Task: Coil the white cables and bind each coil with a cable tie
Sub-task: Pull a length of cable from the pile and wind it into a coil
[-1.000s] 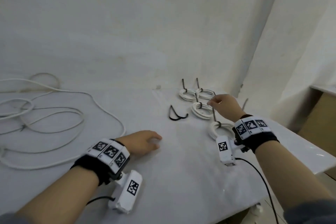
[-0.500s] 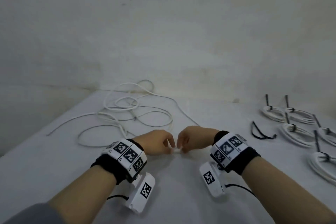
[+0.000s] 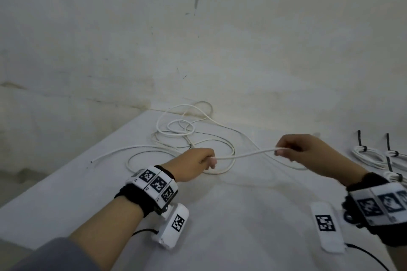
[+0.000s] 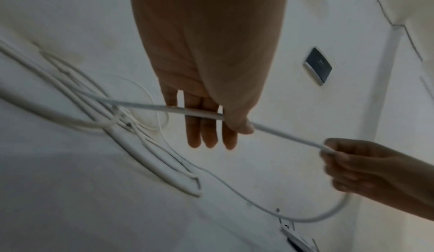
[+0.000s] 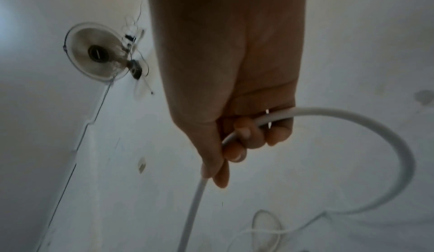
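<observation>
White cable (image 3: 244,156): thin, round, one stretch held taut in the air, left hand (image 3: 193,164) pinching one point and right hand (image 3: 308,153) gripping another; the rest lies in loose tangled loops on the worktop (image 3: 242,215) behind. Finished coils (image 3: 370,156): small flat white bundles lying far right on worktop, each cinched by a black tie (image 3: 359,141) with the tail sticking up.

The white cable (image 3: 244,156) looks smooth, slightly glossy plastic; the table (image 3: 242,215) matt white; the wall (image 3: 198,50) rough, scuffed plaster.
</observation>
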### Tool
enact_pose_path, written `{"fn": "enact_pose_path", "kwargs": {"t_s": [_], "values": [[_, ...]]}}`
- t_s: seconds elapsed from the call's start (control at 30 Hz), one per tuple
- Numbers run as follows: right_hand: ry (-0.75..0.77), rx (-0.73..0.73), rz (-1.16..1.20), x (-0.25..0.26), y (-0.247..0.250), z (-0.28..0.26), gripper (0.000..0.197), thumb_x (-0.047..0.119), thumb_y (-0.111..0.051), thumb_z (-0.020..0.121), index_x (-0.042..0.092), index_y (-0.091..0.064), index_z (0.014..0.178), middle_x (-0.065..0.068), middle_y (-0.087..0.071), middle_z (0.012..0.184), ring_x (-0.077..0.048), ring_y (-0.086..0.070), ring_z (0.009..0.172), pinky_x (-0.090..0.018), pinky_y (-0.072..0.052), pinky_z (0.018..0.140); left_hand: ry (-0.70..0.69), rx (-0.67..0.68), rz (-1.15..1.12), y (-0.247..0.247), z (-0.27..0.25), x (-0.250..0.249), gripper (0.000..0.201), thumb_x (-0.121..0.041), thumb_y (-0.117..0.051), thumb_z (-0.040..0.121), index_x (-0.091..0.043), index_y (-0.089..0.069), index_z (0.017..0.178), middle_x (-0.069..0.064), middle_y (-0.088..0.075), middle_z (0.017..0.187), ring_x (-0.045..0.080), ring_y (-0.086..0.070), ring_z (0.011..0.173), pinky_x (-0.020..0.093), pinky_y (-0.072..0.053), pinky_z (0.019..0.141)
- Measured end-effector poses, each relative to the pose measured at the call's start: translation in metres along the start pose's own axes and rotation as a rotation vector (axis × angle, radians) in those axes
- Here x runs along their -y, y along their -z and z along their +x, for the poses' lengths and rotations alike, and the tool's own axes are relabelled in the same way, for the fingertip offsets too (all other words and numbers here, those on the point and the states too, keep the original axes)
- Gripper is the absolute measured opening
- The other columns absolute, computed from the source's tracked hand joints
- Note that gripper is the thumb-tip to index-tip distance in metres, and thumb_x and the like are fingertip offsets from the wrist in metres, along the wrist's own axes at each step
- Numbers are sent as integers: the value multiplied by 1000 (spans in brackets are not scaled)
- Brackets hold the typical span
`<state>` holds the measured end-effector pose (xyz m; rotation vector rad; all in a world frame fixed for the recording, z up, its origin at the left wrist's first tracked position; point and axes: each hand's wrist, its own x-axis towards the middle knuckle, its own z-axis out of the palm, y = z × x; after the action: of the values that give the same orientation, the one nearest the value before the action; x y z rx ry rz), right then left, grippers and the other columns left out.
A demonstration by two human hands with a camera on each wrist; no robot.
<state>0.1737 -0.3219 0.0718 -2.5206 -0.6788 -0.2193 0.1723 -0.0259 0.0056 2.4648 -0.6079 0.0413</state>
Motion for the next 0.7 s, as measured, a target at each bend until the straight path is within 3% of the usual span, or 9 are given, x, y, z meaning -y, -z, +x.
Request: {"fn": "enact_pose_path", "kwargs": {"t_s": [0.1, 0.2, 0.33, 0.47, 0.57, 0.7], "values": [[-83, 100, 18, 0, 13, -11, 13, 24, -64, 89, 20, -67, 77, 5, -61, 58, -10, -54, 54, -28, -44, 60, -43, -51, 41, 11, -3, 8, 25, -25, -37, 102, -18, -50, 81, 7, -60, 88, 19, -54, 81, 28, -43, 73], [-103, 298, 9, 22, -2, -13, 11, 31, -61, 91, 22, -66, 90, 1, -69, 74, -8, -64, 59, -20, -50, 64, -121, -80, 96, 15, 4, 0, 26, -25, -36, 101, -13, -48, 82, 8, -56, 83, 20, -50, 76, 27, -39, 70], [-68, 329, -8, 55, -40, 5, 19, 38, -49, 97, 22, -59, 92, 6, -62, 71, -3, -55, 56, -15, -45, 59, -215, -107, 157, 14, 17, -21, 23, -27, -39, 100, -18, -47, 80, 0, -47, 78, 12, -42, 72, 21, -33, 66], [-26, 102, -3, 67, -53, 20, 28, 29, -44, 100, 17, -65, 87, 5, -49, 64, -5, -43, 53, -14, -34, 52, -224, -170, 88, 16, 19, -19, 16, -19, -41, 100, -16, -51, 87, 5, -52, 89, 12, -45, 78, 21, -33, 68], [1, -115, 80, 65, -44, 19, 28, 24, -47, 99, 16, -66, 80, 6, -45, 56, -4, -42, 47, -16, -34, 50, -189, -183, 30, 29, 13, 2, 12, -12, -41, 99, -12, -48, 90, -2, -50, 84, 10, -44, 75, 22, -36, 71], [-38, -296, 142, 49, -28, 17, 28, 20, -49, 98, 16, -65, 75, 6, -43, 53, -3, -44, 45, -24, -31, 52, 80, -104, 165, 48, 2, 38, 21, -11, -36, 101, -20, -43, 83, -10, -47, 78, 11, -45, 75, 12, -35, 68]]}}
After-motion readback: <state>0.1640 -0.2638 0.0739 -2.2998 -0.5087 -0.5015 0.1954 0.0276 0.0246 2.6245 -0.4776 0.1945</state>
